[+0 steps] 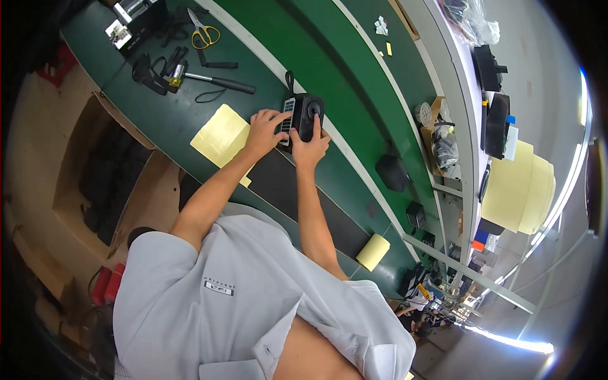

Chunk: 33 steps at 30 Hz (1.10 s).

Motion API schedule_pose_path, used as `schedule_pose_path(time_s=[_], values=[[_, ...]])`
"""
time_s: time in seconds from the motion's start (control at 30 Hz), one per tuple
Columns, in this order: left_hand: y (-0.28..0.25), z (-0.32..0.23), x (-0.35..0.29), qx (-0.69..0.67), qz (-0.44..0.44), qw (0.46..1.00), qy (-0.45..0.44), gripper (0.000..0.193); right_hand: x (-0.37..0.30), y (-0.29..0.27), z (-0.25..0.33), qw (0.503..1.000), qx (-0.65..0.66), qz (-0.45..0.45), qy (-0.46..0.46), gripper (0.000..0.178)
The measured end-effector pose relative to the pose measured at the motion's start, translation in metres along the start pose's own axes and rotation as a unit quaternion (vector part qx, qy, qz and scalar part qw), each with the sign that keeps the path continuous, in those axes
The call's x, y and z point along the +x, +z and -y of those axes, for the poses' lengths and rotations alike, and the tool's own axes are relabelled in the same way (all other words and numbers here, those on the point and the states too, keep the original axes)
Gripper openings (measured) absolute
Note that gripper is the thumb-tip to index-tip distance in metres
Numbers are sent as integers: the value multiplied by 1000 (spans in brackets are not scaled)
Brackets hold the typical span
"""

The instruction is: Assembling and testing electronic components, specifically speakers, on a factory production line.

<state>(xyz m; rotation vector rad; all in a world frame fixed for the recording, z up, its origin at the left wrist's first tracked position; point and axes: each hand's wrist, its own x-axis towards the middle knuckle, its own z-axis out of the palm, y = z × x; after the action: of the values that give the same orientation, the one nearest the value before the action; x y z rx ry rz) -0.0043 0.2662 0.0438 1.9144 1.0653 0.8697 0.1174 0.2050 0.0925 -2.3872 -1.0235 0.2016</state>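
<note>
A black box-shaped device (306, 104) with a round ring on one face, much like a small portable speaker, stands at the edge of the dark green bench. A strap loop sticks out from its far end, and a white striped strip runs along its left side. My right hand (310, 151) grips its near end, with a finger reaching up over the round part. Against the striped strip, my left hand (265, 132) presses its thumb and fingertips. A pale yellow sheet stack (221, 135) lies beside my left wrist.
Left on the bench lie a hammer (218, 81), yellow-handled scissors (204, 35) and black straps (151, 73). A yellow roll (373, 252) sits near my right elbow. Beyond a pale rail, the green conveyor belt (354, 95) carries a black box (392, 172). A shelf (472, 126) rises at the right.
</note>
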Motion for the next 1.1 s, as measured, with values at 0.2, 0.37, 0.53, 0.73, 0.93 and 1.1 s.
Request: schedule_pose_path(time_s=[0.2, 0.37, 0.53, 0.73, 0.93, 1.1], values=[[-1, 6, 1, -5, 0, 1000, 27, 59, -1, 3, 5, 1000, -18, -8, 7, 82], [-4, 5, 2, 0, 5, 1000, 22, 57, -2, 5, 7, 999, -33, -8, 4, 81], [-5, 1, 1, -9, 16, 1000, -10, 55, -5, 8, 4, 998, -51, -25, -18, 81], [-7, 5, 2, -5, 19, 1000, -10, 51, -6, 6, 13, 993, -113, -27, -36, 87], [-4, 4, 3, -12, 13, 1000, 5, 45, 2, 0, 25, 989, -148, 13, 3, 87], [2, 6, 27, 1, -101, 995, -3, 33, 0, -1, 25, 986, -166, 19, -10, 93]])
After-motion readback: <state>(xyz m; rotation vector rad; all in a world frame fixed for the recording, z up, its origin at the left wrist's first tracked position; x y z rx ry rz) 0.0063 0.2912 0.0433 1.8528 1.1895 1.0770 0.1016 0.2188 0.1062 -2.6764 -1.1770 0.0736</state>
